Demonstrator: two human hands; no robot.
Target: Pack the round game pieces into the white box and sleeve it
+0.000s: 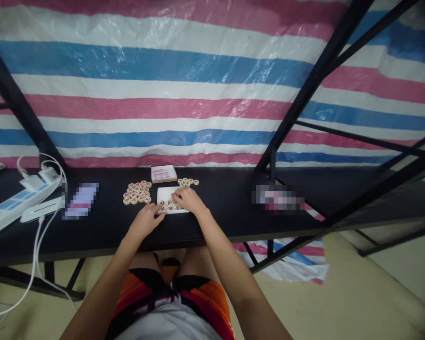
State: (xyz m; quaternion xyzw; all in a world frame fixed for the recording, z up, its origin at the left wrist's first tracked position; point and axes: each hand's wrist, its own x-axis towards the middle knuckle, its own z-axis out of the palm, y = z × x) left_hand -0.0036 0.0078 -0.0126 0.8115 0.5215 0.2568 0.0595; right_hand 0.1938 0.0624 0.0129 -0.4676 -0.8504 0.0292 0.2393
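A white open box point(166, 192) lies on the black table, with several Chinese chess pieces point(167, 206) with dark characters in rows along its near side. My left hand point(147, 220) grips the box's near left corner between thumb and fingers. Over the box's right part, my right hand point(188, 199) has its fingers bent down and drawn together; whatever they hold is hidden. To the left sits a group of pieces with red characters point(137, 192). Behind my right hand is a small group of dark-marked pieces point(188, 181).
A box lid with red print point(163, 174) lies behind the open box. On the left are a blurred-out flat item point(81, 201), a white power strip point(17, 203) and cables. Another blurred item point(279, 198) lies right. Black metal posts point(297, 104) frame the table point(230, 208) before a striped sheet.
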